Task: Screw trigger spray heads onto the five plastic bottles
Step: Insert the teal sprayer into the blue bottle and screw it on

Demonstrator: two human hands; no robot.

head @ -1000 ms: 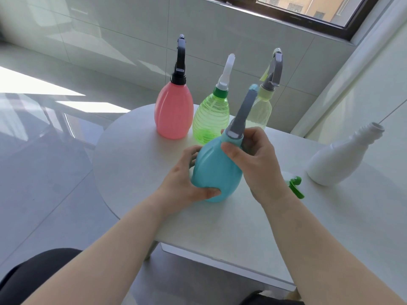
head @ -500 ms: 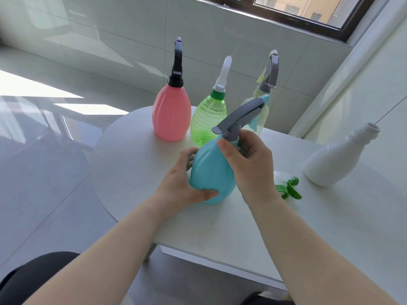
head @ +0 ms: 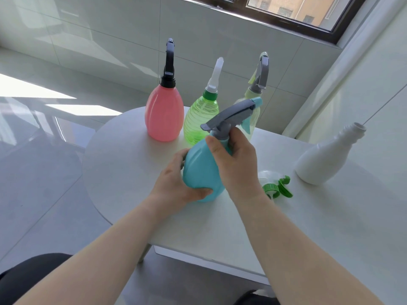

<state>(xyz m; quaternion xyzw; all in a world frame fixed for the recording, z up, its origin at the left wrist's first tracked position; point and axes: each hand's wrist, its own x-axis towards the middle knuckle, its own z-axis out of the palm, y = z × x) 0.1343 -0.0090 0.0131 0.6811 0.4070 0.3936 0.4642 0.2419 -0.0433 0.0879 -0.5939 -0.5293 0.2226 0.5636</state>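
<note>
A teal bottle [head: 199, 170] stands near the middle of the white table [head: 123, 164]. My left hand [head: 176, 183] wraps its lower body. My right hand [head: 235, 159] grips its neck just under the grey trigger head [head: 231, 114], whose nozzle points right. Behind stand a pink bottle [head: 164, 115] with a black head, a green ribbed bottle [head: 200, 119] with a white head, and a pale bottle [head: 253, 100] with a grey head. A white bottle [head: 321, 161] stands open-necked at the right. A loose green-and-clear spray head [head: 276, 187] lies on the table beside my right wrist.
The table's rounded edge drops to a grey tiled floor [head: 44, 183] on the left. A tiled wall and a window [head: 297, 9] run behind the bottles. A white panel [head: 363, 84] rises at the right behind the white bottle.
The grey trigger head has turned on the teal bottle, from pointing away to lying sideways with its nozzle to the right. My right hand shifted its hold around the neck. My left hand stayed put.
</note>
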